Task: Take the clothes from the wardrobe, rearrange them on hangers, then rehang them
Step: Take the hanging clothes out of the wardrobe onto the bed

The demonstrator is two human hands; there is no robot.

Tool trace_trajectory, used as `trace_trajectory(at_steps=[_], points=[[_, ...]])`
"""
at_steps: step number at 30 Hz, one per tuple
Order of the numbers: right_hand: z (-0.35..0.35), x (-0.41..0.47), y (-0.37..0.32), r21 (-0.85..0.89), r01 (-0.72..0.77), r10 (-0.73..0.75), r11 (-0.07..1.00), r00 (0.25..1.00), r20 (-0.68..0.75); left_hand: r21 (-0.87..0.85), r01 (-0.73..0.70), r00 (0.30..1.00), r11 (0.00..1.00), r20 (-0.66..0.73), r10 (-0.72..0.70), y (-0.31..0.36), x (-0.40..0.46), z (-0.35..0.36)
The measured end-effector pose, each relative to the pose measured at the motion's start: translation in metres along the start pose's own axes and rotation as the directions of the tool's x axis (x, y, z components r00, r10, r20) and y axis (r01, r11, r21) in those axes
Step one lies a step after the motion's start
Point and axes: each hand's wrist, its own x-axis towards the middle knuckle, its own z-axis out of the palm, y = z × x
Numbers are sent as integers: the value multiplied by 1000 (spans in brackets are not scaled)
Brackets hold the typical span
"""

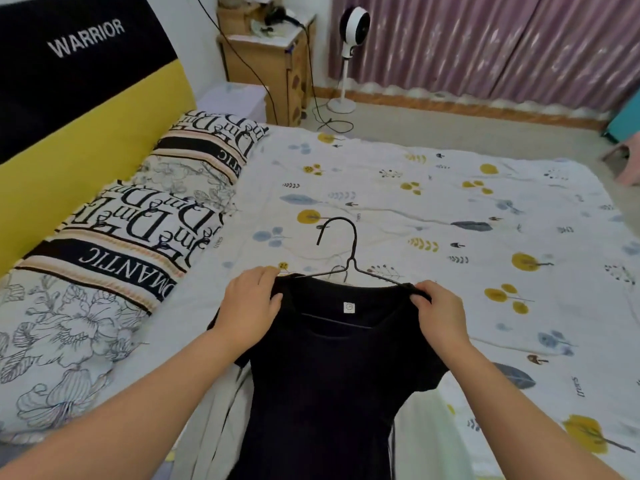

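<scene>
Progress: black top (pixel 332 368) is out of the wardrobe and lies on the bed (pixel 433 188), already threaded on the hanger (pixel 349 258); rehanging is not yet done.
Left grip (pixel 251 306): pinches the top's shoulder.
Right grip (pixel 440 315): pinches the other shoulder.
Between grips: wide neckline, small white label.
Beyond grips: thin dark wire hook.
Materials: soft matte knit; leaf-printed cotton sheet.
Under top: pale garment (pixel 214 410).

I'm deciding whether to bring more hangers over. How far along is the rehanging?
Done, by the look of it: the black top is off the wardrobe, lying on the bed with the wire hanger inside its neck. In hand: the left hand and right hand grip its shoulders, apparently settling them. Left: rehanging it, plus the pale garment underneath. No wardrobe is in view.
</scene>
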Motion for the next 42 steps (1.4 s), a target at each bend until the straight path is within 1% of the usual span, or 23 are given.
trace_trajectory(at_steps=[2, 4, 8, 12, 14, 16, 17, 19, 20, 22, 24, 27, 30, 32, 33, 35, 37, 39, 42], points=[[23, 35, 17, -6, -42, 42, 999, 998, 35, 43, 46, 995, 998, 85, -49, -2, 13, 37], [48, 68, 35, -32, -83, 85, 996, 993, 76, 140, 64, 966, 988, 241, -96, -6, 22, 77], [99, 123, 73, -119, -107, 125, 987, 980, 156, 217, 36, 856, 976, 498, -142, -16, 27, 156], [147, 153, 102, -167, -107, 138, 980, 972, 188, 240, 44, 719, 970, 667, -197, -19, 18, 223], [169, 154, 114, -179, -70, 99, 981, 982, 159, 242, 54, 660, 969, 719, -216, -20, 13, 250], [189, 142, 124, -274, 7, 30, 962, 991, 129, 243, 77, 614, 967, 753, -238, -23, 10, 271], [200, 130, 128, -336, 32, 15, 941, 991, 136, 246, 91, 596, 965, 762, -251, -26, 8, 280], [219, 96, 137, -436, 48, 52, 899, 975, 215, 254, 120, 570, 960, 774, -276, -31, 4, 294], [227, 79, 143, -476, 57, 91, 877, 956, 280, 254, 132, 561, 958, 778, -283, -33, 2, 299], [237, 55, 158, -542, 86, 176, 836, 894, 412, 241, 156, 546, 958, 787, -287, -37, 1, 308], [239, 53, 172, -554, 120, 219, 824, 833, 508, 221, 177, 527, 959, 802, -282, -39, 3, 311], [237, 66, 174, -537, 137, 246, 832, 777, 579, 194, 202, 492, 960, 828, -270, -42, 11, 306], [226, 80, 158, -519, 109, 293, 848, 720, 629, 177, 244, 489, 953, 827, -278, -40, 21, 290], [211, 89, 143, -546, 128, 318, 828, 695, 645, 169, 280, 496, 945, 817, -293, -36, 25, 273], [202, 92, 134, -571, 147, 325, 808, 697, 639, 162, 298, 504, 941, 810, -299, -35, 25, 263], [184, 95, 117, -609, 179, 313, 773, 727, 611, 120, 339, 531, 933, 795, -295, -31, 24, 240], [168, 90, 98, -601, 207, 276, 772, 743, 610, 77, 365, 556, 928, 781, -284, -29, 21, 214], [155, 80, 80, -563, 261, 236, 784, 713, 660, 54, 379, 575, 924, 768, -281, -29, 14, 186], [139, 56, 51, -501, 328, 205, 801, 636, 744, 45, 376, 594, 926, 755, -278, -34, -3, 142]])
